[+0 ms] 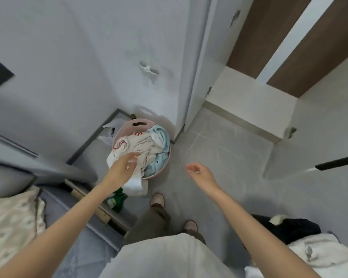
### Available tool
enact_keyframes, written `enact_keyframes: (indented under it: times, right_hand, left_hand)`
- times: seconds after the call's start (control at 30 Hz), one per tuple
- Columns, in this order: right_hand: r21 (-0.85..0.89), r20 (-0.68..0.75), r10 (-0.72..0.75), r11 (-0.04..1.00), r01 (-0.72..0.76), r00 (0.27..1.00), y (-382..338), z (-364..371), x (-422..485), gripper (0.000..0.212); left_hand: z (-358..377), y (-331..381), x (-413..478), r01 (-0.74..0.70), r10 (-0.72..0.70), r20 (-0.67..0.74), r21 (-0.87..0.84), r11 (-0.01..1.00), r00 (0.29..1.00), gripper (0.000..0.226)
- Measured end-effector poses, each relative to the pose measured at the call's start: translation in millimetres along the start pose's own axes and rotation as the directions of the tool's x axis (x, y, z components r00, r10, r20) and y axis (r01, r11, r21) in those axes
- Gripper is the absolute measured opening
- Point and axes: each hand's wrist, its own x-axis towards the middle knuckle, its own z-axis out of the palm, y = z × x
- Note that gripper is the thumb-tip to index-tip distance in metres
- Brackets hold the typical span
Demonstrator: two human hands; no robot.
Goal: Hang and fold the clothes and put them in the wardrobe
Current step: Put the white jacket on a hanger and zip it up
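White garment [135, 185], apparently lengthwise over basket [133, 123]

Left hand [127, 165] in the pink laundry basket [138, 123], right hand [199, 173] free beside it.

The basket stands on the grey tile floor [229, 157] against a white wall, heaped with clothes. A cream garment with red stripes [133, 145] fills its 9 o'clock side and a light blue one [162, 137] its 2 o'clock side. The left hand reaches in at the 7 o'clock rim and grips the cream garment, a white fold of which hangs out over the rim below the fingers. The right hand hovers over bare floor at 4 o'clock from the basket, fingers loosely curled, holding nothing. A green item [117, 199] (too blurred to name) lies on the floor at 7 o'clock from the basket. Two slippered feet [157, 199] stand at 6 o'clock.
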Motion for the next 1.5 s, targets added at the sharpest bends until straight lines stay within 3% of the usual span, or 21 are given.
enact_keyframes:
  times: [0.17, 0.33, 0.57, 0.8, 0.9, 0.97, 1.2, 1.37, 1.5]
  right_hand:
    - [-0.06, 0.126, 0.01, 0.998, -0.002, 0.992, -15, 40, 34, 0.023]
    - [-0.058, 0.144, 0.029, 0.998, -0.02, 0.989, -25, 74, 78, 0.023]
    - [-0.025, 0.172, 0.056, 0.998, -0.053, 0.984, -24, 125, 162, 0.025]
    - [0.014, 0.166, 0.066, 0.997, -0.07, 0.984, 16, 168, 237, 0.016]
    - [0.02, 0.158, 0.031, 0.999, -0.035, 0.987, 44, 184, 263, 0.019]
    - [0.024, 0.144, 0.009, 1.0, -0.013, 0.99, 65, 194, 279, 0.017]
    - [0.05, 0.133, -0.071, 0.997, 0.065, 0.989, 119, 213, 324, 0.021]
    - [0.099, 0.084, -0.133, 0.987, 0.124, 0.988, 129, 207, 333, 0.018]
    - [0.118, 0.055, -0.162, 0.981, 0.155, 0.985, 119, 201, 309, 0.017]
  left_hand:
    - [0, -46, 14, 0.158, -0.162, -0.053, -0.074, 0.985, 0.985, 0.033]
    - [6, -83, 53, 0.32, -0.329, -0.056, -0.13, 0.938, 0.943, 0.035]
    - [27, -153, 129, 0.42, -0.432, -0.055, -0.149, 0.895, 0.9, 0.039]
    - [64, -226, 207, 0.355, -0.361, -0.118, -0.073, 0.932, 0.925, 0.045]
    - [84, -260, 244, 0.267, -0.242, -0.169, 0.14, 0.954, 0.955, 0.052]
    - [98, -281, 273, 0.267, -0.221, -0.183, 0.285, 0.921, 0.958, 0.055]
    - [145, -328, 347, 0.419, -0.296, -0.31, 0.495, 0.761, 0.904, 0.063]
    - [149, -335, 347, 0.412, -0.191, -0.505, 0.372, 0.832, 0.842, 0.032]
    - [130, -304, 318, 0.15, -0.062, -0.57, 0.109, 0.983, 0.819, 0.034]
